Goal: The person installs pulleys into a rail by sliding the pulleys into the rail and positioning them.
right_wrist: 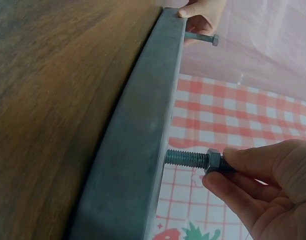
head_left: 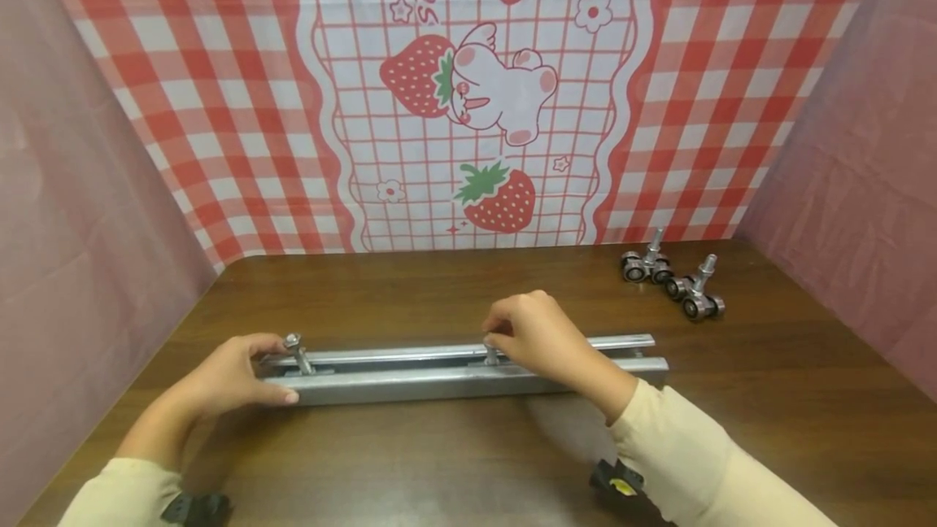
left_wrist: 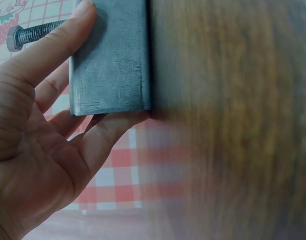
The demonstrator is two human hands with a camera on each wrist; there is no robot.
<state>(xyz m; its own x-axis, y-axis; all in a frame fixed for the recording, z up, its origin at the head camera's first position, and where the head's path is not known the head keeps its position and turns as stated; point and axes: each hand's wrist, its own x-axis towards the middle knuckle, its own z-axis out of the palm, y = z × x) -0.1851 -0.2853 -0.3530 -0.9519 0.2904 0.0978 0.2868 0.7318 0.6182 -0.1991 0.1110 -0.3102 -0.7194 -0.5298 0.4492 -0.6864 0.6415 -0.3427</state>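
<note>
A grey metal channel rail (head_left: 410, 387) lies lengthwise on the table, its slotted side up. My left hand (head_left: 227, 376) holds its left end, thumb (left_wrist: 83, 25) on the near wall and other fingers at the end and beyond. Close to that hand a hex-headed bolt (left_wrist: 35, 33) rises from the slot, leaning slightly. My right hand (head_left: 538, 332) pinches the top of a second threaded bolt (right_wrist: 185, 158) between thumb and fingers, above the middle-right of the rail. A hex nut (right_wrist: 213, 161) sits on this bolt beside the fingertips. The parts inside the slot are mostly hidden.
Two wheeled trolleys with upright bolts, one trolley (head_left: 646, 265) behind the other trolley (head_left: 697, 291), stand at the back right of the brown wooden table (head_left: 410, 462). A checked strawberry cloth (head_left: 468, 128) hangs behind, with pink curtains (head_left: 73, 185) at both sides.
</note>
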